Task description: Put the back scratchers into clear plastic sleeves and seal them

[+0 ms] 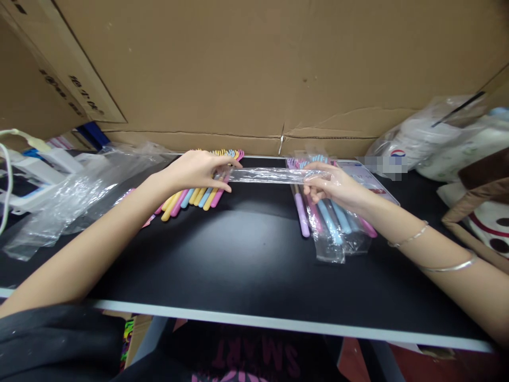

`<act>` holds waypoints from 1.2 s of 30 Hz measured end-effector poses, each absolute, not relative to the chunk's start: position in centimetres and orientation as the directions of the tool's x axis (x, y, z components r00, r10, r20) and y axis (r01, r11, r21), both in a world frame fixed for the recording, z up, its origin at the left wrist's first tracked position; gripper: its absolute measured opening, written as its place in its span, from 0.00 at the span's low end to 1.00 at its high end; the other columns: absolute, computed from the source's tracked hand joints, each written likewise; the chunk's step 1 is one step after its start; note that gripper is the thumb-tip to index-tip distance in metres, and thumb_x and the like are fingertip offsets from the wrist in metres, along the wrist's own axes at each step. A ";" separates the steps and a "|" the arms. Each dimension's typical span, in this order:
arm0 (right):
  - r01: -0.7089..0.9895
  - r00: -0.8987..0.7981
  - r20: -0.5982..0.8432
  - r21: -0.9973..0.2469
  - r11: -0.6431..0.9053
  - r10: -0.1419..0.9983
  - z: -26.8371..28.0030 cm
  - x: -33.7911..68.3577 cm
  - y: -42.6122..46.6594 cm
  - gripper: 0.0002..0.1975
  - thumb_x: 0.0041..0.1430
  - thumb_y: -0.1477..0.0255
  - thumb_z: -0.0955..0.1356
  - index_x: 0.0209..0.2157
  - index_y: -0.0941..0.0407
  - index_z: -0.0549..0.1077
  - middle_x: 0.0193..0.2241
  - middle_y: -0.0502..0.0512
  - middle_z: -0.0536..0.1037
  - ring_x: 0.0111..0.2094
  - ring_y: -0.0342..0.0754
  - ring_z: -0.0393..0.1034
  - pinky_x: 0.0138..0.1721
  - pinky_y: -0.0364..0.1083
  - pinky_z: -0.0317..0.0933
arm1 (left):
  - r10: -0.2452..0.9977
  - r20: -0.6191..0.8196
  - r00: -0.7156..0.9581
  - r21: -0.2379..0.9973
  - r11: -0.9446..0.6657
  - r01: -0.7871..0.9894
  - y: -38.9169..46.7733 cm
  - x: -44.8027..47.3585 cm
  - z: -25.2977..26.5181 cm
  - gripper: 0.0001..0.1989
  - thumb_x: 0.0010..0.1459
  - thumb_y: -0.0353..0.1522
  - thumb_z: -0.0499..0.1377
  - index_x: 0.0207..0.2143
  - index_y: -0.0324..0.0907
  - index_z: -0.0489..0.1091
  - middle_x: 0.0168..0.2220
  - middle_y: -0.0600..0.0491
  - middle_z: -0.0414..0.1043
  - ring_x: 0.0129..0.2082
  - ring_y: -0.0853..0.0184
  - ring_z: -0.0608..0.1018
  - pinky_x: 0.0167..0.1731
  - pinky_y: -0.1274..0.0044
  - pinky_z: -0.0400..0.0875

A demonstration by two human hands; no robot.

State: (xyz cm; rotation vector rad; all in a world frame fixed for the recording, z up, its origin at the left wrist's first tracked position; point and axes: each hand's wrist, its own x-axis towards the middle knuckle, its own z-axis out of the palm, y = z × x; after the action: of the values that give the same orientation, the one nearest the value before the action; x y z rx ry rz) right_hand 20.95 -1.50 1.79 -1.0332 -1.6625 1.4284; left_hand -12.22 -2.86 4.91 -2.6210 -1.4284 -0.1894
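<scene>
One narrow plastic sleeve [268, 175], clear, glossy and crinkled, is stretched level above the black table [222, 270], towards its back edge, with the left hand [196, 172] clamped on one end, thumb and forefinger apart, and the right hand [334, 185] pinching the other. Near that edge lie two groups of coloured sticks [191, 198], overlapping too much to count; one white cup [423, 135] sits towards the back right corner.

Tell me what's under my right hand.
Beneath your right hand lie colorful sticks, blue ones showing through clear plastic. The hand covers some of their middle parts, which can't be seen.
</scene>
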 end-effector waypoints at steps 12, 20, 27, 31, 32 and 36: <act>0.177 -0.526 -0.042 -0.982 0.062 0.849 2.0 17.7 -4.9 0.15 0.52 0.64 0.73 0.38 0.54 0.67 0.22 0.47 0.75 0.19 0.39 0.68 0.19 0.38 0.62 | 0.706 0.185 0.683 0.195 -0.708 0.679 -4.4 -8.8 3.7 0.26 0.56 0.46 0.61 0.55 0.51 0.64 0.43 0.56 0.76 0.38 0.69 0.77 0.36 0.82 0.64; 0.286 -0.556 0.083 -0.915 0.284 0.827 3.3 18.8 -2.0 0.09 0.61 0.64 0.66 0.36 0.54 0.71 0.27 0.52 0.75 0.31 0.45 0.73 0.33 0.45 0.69 | 0.738 0.321 0.593 0.214 -0.667 0.714 -2.8 -11.5 4.8 0.23 0.59 0.44 0.58 0.54 0.46 0.67 0.36 0.53 0.76 0.33 0.68 0.76 0.35 0.80 0.64; 0.560 -0.726 0.165 -0.421 0.714 0.667 3.1 14.7 0.0 0.12 0.62 0.77 0.60 0.40 0.57 0.74 0.37 0.56 0.78 0.40 0.48 0.72 0.45 0.49 0.64 | 0.778 0.374 0.505 0.168 -0.592 0.788 -2.4 -13.1 6.0 0.22 0.59 0.46 0.57 0.54 0.50 0.68 0.40 0.54 0.77 0.36 0.67 0.78 0.36 0.80 0.65; 0.508 -0.842 0.163 -0.082 0.857 0.515 2.5 10.0 0.2 0.15 0.63 0.78 0.61 0.49 0.57 0.72 0.48 0.60 0.75 0.51 0.54 0.66 0.50 0.53 0.62 | 0.782 0.389 0.486 0.087 -0.557 0.826 -2.9 -13.2 6.6 0.20 0.62 0.45 0.53 0.54 0.52 0.67 0.44 0.56 0.77 0.34 0.68 0.78 0.35 0.80 0.64; 0.461 -0.873 0.153 -0.056 0.886 0.463 2.3 9.0 0.2 0.16 0.63 0.78 0.62 0.51 0.58 0.70 0.52 0.60 0.73 0.53 0.54 0.64 0.51 0.52 0.62 | 0.779 0.392 0.489 0.067 -0.555 0.829 -2.9 -13.2 6.6 0.20 0.62 0.46 0.53 0.54 0.52 0.67 0.44 0.56 0.77 0.34 0.68 0.78 0.34 0.80 0.64; 0.385 -0.918 0.117 0.032 0.923 0.379 1.5 6.4 0.6 0.16 0.61 0.77 0.64 0.52 0.59 0.69 0.52 0.62 0.72 0.53 0.54 0.64 0.50 0.52 0.62 | 0.779 0.395 0.487 -0.002 -0.529 0.849 -3.0 -13.4 6.6 0.20 0.62 0.47 0.53 0.54 0.52 0.68 0.43 0.56 0.78 0.34 0.67 0.78 0.33 0.80 0.64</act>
State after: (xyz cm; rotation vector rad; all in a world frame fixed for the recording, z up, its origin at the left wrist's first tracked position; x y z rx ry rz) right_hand 6.44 0.58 1.45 -0.5922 -2.9736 -0.0826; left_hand -13.37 -2.99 6.63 -2.5333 -1.4057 -0.5196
